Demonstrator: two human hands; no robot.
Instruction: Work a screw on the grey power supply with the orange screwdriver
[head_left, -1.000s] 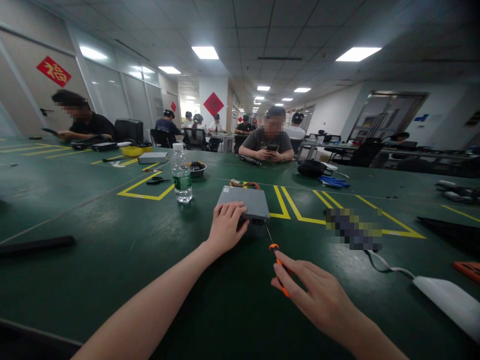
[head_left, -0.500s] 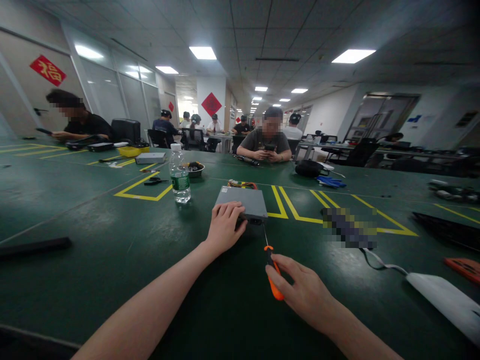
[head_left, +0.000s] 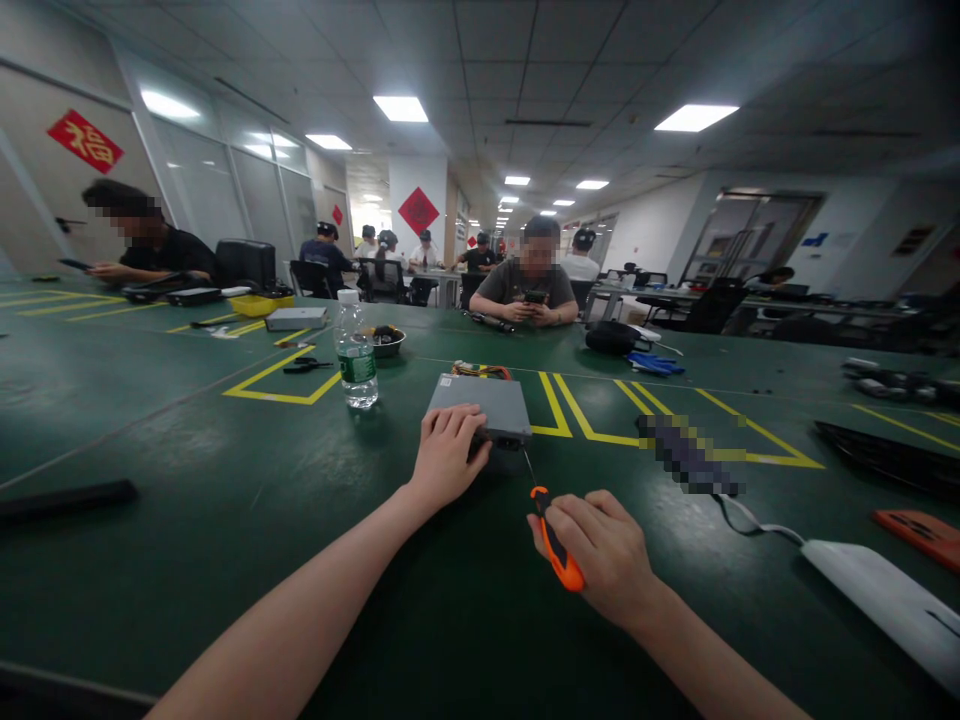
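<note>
A grey metal computer power supply (head_left: 491,402) lies flat on the green table, its coloured cables (head_left: 480,371) bunched at the far side. My left hand (head_left: 448,450) grips its near left corner, fingers over the top and thumb against the front face. In my right hand (head_left: 596,545) is a screwdriver (head_left: 559,555) with an orange and black handle, the fingers wrapped round it. Its thin shaft slants up to the near right corner of the power supply; whether the tip sits in a screw is too small to tell.
A water bottle (head_left: 356,355) stands left of the power supply, with a metal bowl (head_left: 386,342) behind it. Blue gloves (head_left: 655,363), a power strip (head_left: 690,455) and an orange phone-like object (head_left: 919,535) lie to the right. Across the table sits a person (head_left: 529,285).
My right hand has changed its hold on the screwdriver, from fingertips and thumb at the handle to fingers curled round it. My left hand stays on the power supply. The view has shifted slightly.
</note>
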